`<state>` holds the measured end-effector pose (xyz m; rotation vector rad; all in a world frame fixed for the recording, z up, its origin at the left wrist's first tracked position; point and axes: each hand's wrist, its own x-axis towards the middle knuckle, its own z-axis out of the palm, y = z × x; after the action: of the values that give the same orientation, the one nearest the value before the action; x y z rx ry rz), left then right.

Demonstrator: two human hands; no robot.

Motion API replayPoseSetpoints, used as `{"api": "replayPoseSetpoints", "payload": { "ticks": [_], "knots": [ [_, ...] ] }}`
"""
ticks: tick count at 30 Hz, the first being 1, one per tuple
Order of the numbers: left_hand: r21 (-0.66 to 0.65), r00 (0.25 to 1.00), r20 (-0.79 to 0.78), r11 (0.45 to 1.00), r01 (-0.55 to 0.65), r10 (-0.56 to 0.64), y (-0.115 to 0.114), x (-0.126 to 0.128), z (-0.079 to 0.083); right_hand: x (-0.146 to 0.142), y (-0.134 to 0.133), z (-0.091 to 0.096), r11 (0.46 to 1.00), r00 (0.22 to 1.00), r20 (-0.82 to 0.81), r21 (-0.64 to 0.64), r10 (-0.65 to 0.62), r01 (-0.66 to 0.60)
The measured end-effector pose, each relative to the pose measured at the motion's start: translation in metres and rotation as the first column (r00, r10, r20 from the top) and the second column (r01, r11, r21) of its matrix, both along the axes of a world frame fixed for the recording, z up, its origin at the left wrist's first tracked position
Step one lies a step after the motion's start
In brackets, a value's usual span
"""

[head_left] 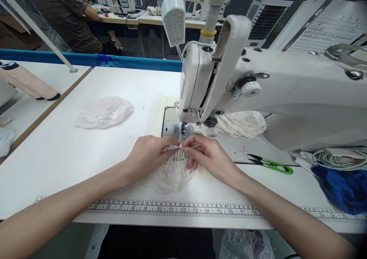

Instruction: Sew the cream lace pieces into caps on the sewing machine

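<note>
My left hand [149, 152] and my right hand [210, 155] meet just in front of the needle plate [173, 129] of a white sewing machine [258, 87]. Both pinch the top edge of a piece of white lace [172, 173] that lies bunched on the table between them. The fingers of each hand are pressed together on the lace edge. The needle area sits right behind my fingertips.
A pile of white lace [106, 111] lies at the left on the white table [57, 152]; another lace pile [242, 124] sits under the machine arm. Green thread snips [272, 165] lie at the right, blue cloth [341, 188] beyond. A printed ruler [177, 209] runs along the front edge. Another person [65, 14] sits at the far back.
</note>
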<state>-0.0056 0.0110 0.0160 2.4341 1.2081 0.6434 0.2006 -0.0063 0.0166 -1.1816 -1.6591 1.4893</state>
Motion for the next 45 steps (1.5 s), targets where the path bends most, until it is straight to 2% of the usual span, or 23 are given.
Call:
{"api": "replayPoseSetpoints", "payload": {
  "ticks": [3,6,9,17,25,36,42,45],
  "knots": [
    [0.012,0.998,0.065,1.000,0.011,-0.012,-0.004,0.001,-0.009,0.000,-0.003,-0.001,0.987,0.996,0.085,0.157,-0.037,0.023],
    [0.037,0.994,0.105,0.999,0.040,-0.043,-0.007,-0.001,-0.014,0.000,-0.005,-0.001,0.940,0.978,0.182,0.339,-0.097,0.031],
    [0.102,0.991,0.118,0.993,0.055,-0.067,-0.008,-0.003,-0.016,0.000,-0.007,-0.002,0.902,0.969,0.213,0.431,-0.122,0.019],
    [0.207,0.992,0.092,0.976,0.068,-0.089,-0.008,-0.006,-0.018,-0.002,-0.011,-0.004,0.897,0.971,0.232,0.440,-0.060,-0.050],
    [0.204,0.995,0.066,0.978,0.054,-0.069,-0.009,-0.006,-0.019,-0.001,-0.011,-0.005,0.870,0.976,0.208,0.491,-0.064,-0.048],
    [0.224,0.995,0.070,0.973,0.059,-0.077,-0.009,-0.008,-0.016,-0.002,-0.011,-0.005,0.876,0.970,0.238,0.477,-0.049,-0.073],
    [0.398,0.990,0.068,0.914,0.084,-0.120,-0.009,-0.006,-0.013,-0.002,-0.011,-0.007,0.842,0.970,0.236,0.534,-0.053,-0.084],
    [0.438,0.989,0.066,0.894,0.090,-0.132,-0.008,-0.006,-0.012,-0.003,-0.012,-0.008,0.815,0.977,0.197,0.578,-0.076,-0.053]
  ]
}}
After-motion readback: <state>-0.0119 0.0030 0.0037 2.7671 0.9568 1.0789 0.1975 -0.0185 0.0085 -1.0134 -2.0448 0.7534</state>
